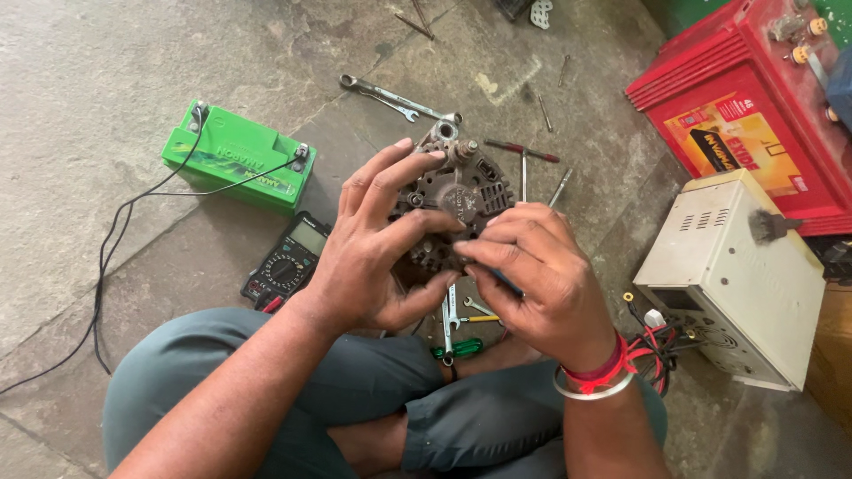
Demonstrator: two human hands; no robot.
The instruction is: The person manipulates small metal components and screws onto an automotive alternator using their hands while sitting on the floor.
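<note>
Two hands on one part here: the left hand cups a grimy alternator from the side, fingers spread wide around its casing, holding it up over the crossed legs. The right hand is pinched shut on a thin dark tool, probably a small screwdriver, though only a sliver shows, tip hidden against the casing.

Risk, as I read it: that grip is open-fingered, so a hard push from the tool could twist the alternator loose, or skid the tip into the left thumb.

The count: two batteries, a green battery with black leads clipped on and a red battery; one multimeter; one cream metal box; at least two spanners on the stone floor.
</note>
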